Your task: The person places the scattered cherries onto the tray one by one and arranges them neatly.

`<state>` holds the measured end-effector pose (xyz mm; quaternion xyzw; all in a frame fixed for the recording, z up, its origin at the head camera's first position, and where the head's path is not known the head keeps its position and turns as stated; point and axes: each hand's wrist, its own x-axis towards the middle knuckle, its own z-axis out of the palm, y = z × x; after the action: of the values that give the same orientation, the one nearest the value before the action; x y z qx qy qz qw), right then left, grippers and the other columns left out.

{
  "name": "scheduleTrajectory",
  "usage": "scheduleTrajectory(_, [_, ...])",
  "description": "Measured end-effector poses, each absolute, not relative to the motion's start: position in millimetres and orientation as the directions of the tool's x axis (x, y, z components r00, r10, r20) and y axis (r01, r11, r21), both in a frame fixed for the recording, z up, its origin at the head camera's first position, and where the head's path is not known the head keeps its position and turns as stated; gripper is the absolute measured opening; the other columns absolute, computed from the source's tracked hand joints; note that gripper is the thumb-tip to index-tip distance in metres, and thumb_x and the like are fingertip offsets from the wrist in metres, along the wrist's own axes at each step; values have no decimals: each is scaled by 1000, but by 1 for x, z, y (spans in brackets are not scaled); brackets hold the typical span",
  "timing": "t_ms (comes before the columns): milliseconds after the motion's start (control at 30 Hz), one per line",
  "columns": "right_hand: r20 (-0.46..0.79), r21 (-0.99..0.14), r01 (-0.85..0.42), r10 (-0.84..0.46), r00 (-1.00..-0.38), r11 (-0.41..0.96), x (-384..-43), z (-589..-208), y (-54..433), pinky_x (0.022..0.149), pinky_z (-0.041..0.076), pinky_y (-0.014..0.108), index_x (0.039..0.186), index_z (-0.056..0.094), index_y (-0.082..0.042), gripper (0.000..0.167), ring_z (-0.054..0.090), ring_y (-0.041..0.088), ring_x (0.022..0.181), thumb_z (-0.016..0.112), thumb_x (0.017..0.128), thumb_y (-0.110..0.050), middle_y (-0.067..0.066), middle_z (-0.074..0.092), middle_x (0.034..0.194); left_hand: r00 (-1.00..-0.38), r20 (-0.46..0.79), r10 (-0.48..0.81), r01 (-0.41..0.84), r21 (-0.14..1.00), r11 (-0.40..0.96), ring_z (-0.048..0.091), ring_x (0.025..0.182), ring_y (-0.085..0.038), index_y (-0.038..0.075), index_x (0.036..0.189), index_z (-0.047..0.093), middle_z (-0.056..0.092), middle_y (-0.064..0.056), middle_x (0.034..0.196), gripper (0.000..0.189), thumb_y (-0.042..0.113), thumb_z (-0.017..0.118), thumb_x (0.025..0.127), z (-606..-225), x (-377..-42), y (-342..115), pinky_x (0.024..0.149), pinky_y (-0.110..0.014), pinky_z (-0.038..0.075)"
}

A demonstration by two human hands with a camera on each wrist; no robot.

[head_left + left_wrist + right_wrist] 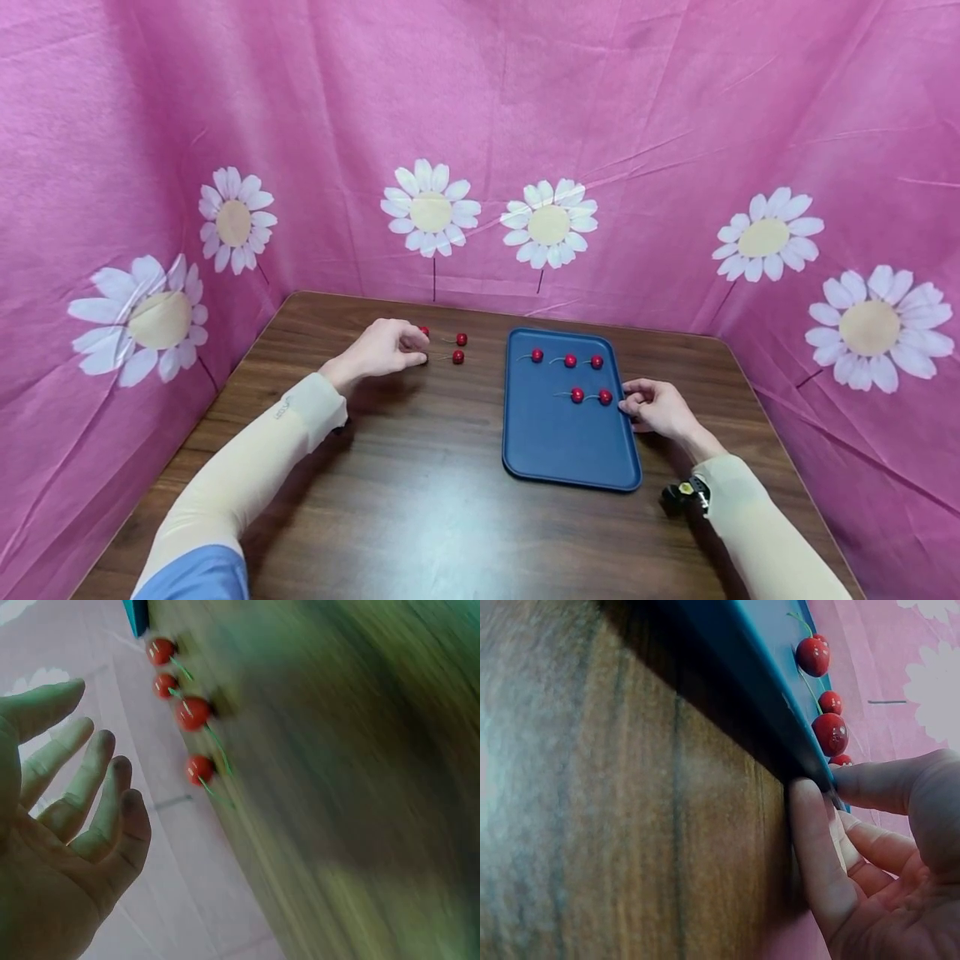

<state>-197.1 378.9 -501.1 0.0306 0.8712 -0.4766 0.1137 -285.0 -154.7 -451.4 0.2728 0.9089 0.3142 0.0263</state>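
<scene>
My left hand (pixel 385 348) is over the far left of the table, fingers spread loosely with nothing between them. Just past its fingertips lie several red cherries with green stems, among them a front cherry (pixel 458 357) and a back one (pixel 461 339); the hand partly hides others. In the left wrist view the cherries (pixel 193 713) sit apart from the fingers. My right hand (pixel 660 408) pinches the right rim of a blue tray (pixel 562 454), thumb on top of the edge. Inside the tray a row of three cherries (pixel 570 361) lies behind a row of two (pixel 577 396).
Brown wood-grain table (pixel 405 500) fills the space under both arms. A pink cloth (pixel 480 100) with printed white daisies hangs around its back and sides. A small black device (pixel 684 493) is strapped at the right wrist.
</scene>
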Motion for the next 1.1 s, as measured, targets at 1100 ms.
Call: scheduleTrajectory(1100, [-223,-817,157,-53,-973,554,-197,-504,378,72,70,33,147,56,18,49,70,5,82,72,106,-3,5,74,96,-811,114,574,555,463,691,74,94,-18,26,107,91,83,2,105,17,37,89,94,-544,-366,-191,84,-36,59])
